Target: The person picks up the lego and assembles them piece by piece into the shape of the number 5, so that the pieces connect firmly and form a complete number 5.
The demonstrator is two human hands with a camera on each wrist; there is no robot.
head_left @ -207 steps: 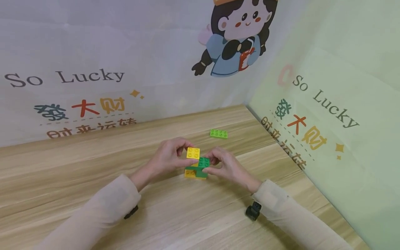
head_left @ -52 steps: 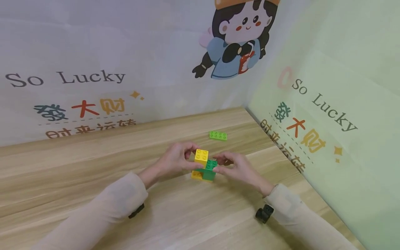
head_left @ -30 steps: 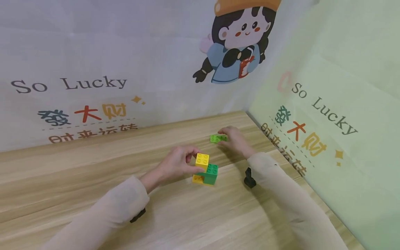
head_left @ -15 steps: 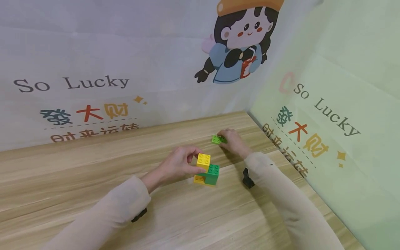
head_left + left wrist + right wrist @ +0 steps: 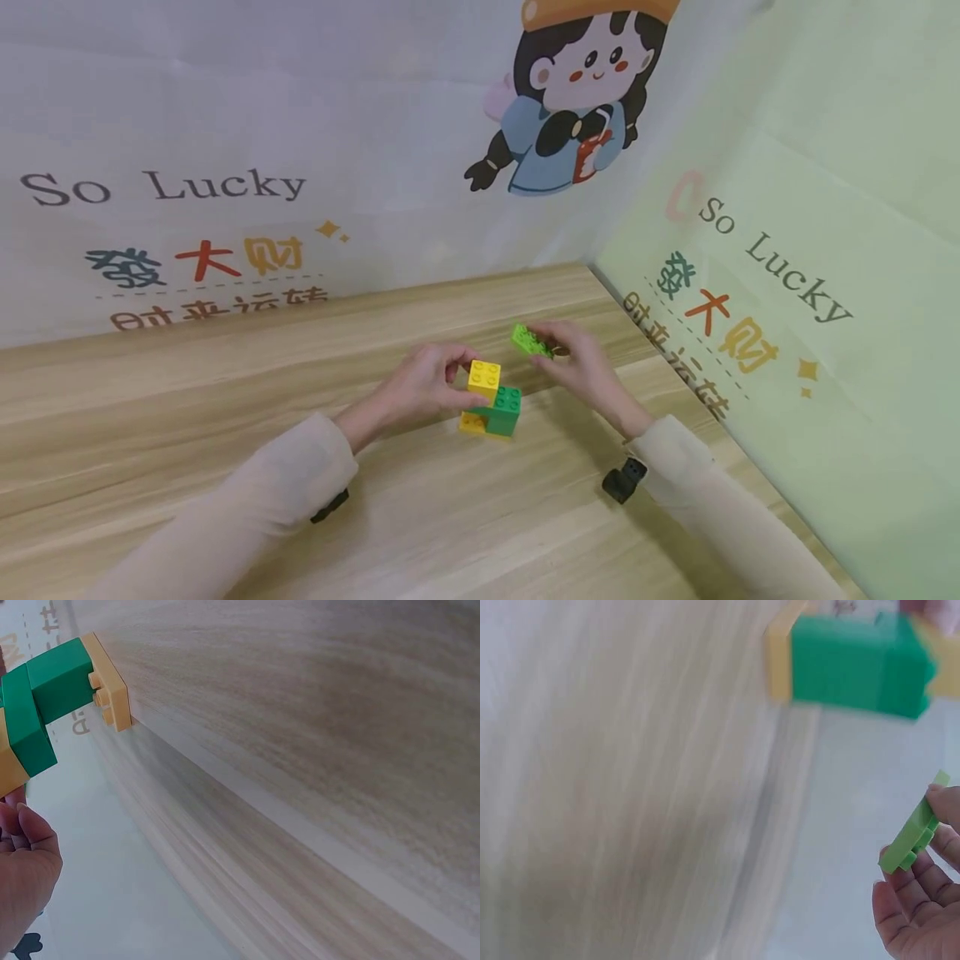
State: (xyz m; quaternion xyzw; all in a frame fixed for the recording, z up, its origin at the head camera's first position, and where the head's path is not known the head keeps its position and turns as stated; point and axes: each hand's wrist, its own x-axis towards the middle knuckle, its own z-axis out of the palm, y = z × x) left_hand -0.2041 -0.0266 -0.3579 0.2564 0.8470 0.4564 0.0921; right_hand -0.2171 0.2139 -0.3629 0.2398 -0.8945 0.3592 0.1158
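Observation:
A small stack of toy building bricks stands on the table in the head view. At its bottom lies a flat yellow-orange brick (image 5: 470, 423), under dark green bricks (image 5: 505, 418). A yellow brick (image 5: 483, 377) sits on the upper left. My left hand (image 5: 423, 383) holds that yellow brick between thumb and fingers; part of the fingers is hidden behind it. Behind and right of the stack, my right hand (image 5: 585, 362) pinches a thin light green brick (image 5: 528, 340). In the right wrist view the light green brick (image 5: 911, 836) is tilted, thumb on one face and fingers on its studs.
The wooden table (image 5: 450, 517) runs back to a printed backdrop (image 5: 225, 100) with lettering and a cartoon figure. Another printed sheet (image 5: 810, 167) bounds the right side. A small black device (image 5: 624, 481) hangs under the right sleeve.
My right hand left the stack, reached the light green brick at the back, and now carries it tilted and lifted toward the stack. My left hand stays on the yellow brick.

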